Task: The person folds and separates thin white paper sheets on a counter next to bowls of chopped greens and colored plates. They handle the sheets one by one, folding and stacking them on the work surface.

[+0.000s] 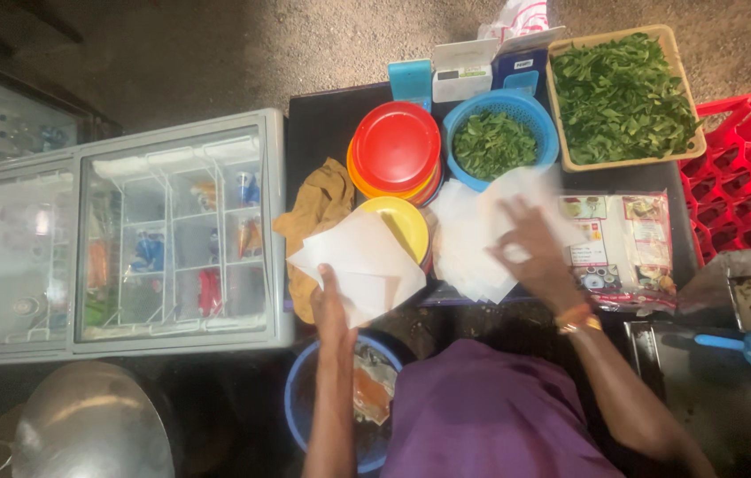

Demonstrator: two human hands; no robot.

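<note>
- My left hand (329, 305) holds a white sheet of paper (362, 261) by its near edge, thumb on top and the other fingers hidden underneath, pinching it; the sheet is lifted over a yellow round plastic plate (402, 223).
- My right hand (530, 243) lies on a loose pile of white paper sheets (473, 239) to the right, fingers spread and slightly curled on the top sheet; it is blurred, so I cannot tell whether it grips a sheet or only presses on it.
- An orange bangle (577, 319) circles my right wrist.
- Just beyond the yellow plate stands a stack of red and orange round plastic plates (395, 146).
- To the right of that stack sits a blue round plastic colander (542, 119) full of green leaves, touching the far edge of the paper pile.
- At the far right is a tan rectangular tray (561, 142) heaped with more green leaves.
- Printed clear plastic packets (628, 248) lie just to the right of my right hand.
- A brown crumpled cloth (318, 204) lies to the left of the held sheet, partly under it.
- A glass-topped chest freezer (172, 230) stands at the left.
- A red plastic crate (747, 177) sits at the right edge.
- A blue round plastic tub (296, 398) is near me, below my left forearm.
</note>
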